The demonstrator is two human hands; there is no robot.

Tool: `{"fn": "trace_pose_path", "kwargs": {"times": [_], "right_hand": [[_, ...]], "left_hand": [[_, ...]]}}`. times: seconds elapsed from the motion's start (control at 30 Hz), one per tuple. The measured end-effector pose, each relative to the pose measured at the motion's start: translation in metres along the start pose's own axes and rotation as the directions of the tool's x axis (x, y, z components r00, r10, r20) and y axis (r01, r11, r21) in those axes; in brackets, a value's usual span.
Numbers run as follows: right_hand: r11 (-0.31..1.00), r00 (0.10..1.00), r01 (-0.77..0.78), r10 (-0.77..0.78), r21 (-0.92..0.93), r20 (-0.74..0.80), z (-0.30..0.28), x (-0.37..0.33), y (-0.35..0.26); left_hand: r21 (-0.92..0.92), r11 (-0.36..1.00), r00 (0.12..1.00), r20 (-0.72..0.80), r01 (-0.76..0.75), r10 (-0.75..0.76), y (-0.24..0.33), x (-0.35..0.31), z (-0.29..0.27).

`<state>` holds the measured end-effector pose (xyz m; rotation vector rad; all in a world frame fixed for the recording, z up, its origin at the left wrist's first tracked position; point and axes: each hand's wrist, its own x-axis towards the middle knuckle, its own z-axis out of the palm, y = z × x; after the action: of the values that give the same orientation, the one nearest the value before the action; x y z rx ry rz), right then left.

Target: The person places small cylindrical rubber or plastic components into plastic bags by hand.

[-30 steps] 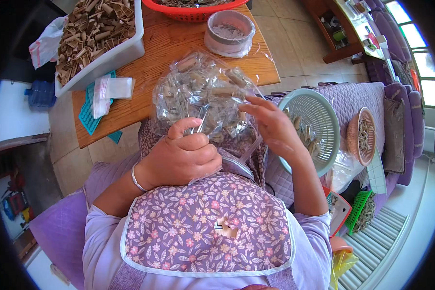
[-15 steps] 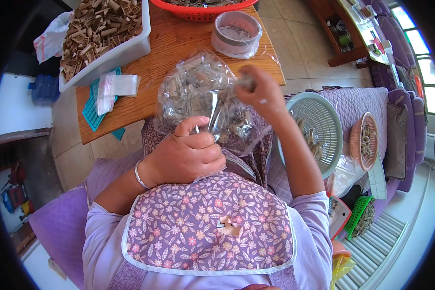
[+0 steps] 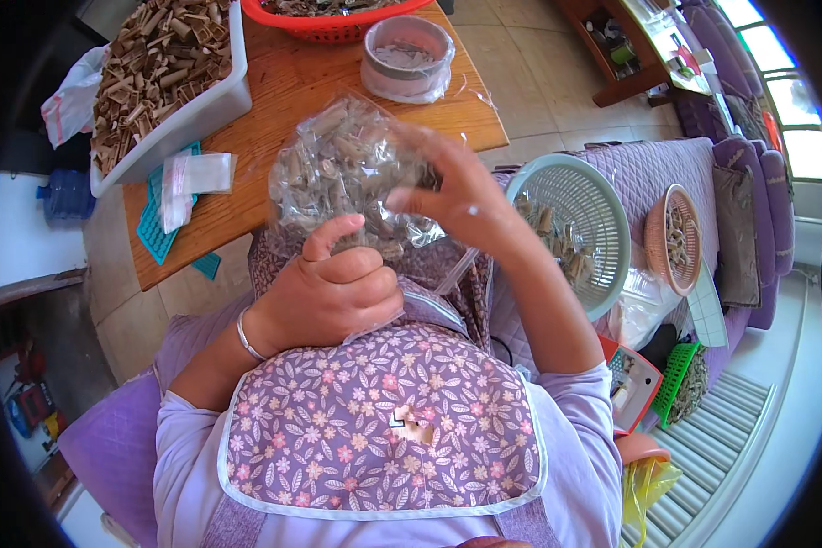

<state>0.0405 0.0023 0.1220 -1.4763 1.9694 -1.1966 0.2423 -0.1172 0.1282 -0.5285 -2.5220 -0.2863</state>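
Observation:
A clear plastic bag [image 3: 324, 169], bulging with greyish-brown curled dried pieces, lies over my lap and the table's near edge. My left hand [image 3: 342, 283] is closed on the near end of this bag, with its index finger raised. Over the bag's right side hovers my right hand [image 3: 457, 196], thumb and fingers apart and somewhat blurred. No piece shows between them. Just right of my forearm, a pale green colander [image 3: 612, 242] holds similar pieces, some in clear wrapping.
The wooden table [image 3: 283, 87] carries a white bin [image 3: 239, 82] of brown pieces, a red basket [image 3: 338, 27], a round plastic-wrapped tub [image 3: 409, 59] and small clear bags [image 3: 210, 172] on a teal mat [image 3: 152, 233]. A pink basket [image 3: 671, 224] sits on the quilted sofa [image 3: 671, 164].
My right hand has opened and moved over the bag; the piece it held is no longer visible in it. My left hand keeps its grip. The whole view has shifted slightly.

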Motion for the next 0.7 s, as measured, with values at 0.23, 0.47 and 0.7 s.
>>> {"fn": "trace_pose_path", "kwargs": {"times": [0.23,0.47,0.7], "right_hand": [[0.902,0.866,-0.333,0.408,0.275,-0.288,-0.084,-0.047,0.010],[0.750,0.849,-0.526,0.443,-0.401,-0.287,-0.084,-0.110,0.148],[0.743,0.804,-0.590,0.507,-0.315,-0.311,-0.083,-0.098,0.148]], "left_hand": [[-0.050,0.998,0.999,-0.010,0.039,-0.040,0.000,-0.004,0.003],[-0.098,0.993,0.997,-0.032,0.062,-0.065,-0.004,0.000,0.009],[-0.085,0.992,0.995,-0.034,0.088,-0.091,-0.003,-0.003,0.004]]}}
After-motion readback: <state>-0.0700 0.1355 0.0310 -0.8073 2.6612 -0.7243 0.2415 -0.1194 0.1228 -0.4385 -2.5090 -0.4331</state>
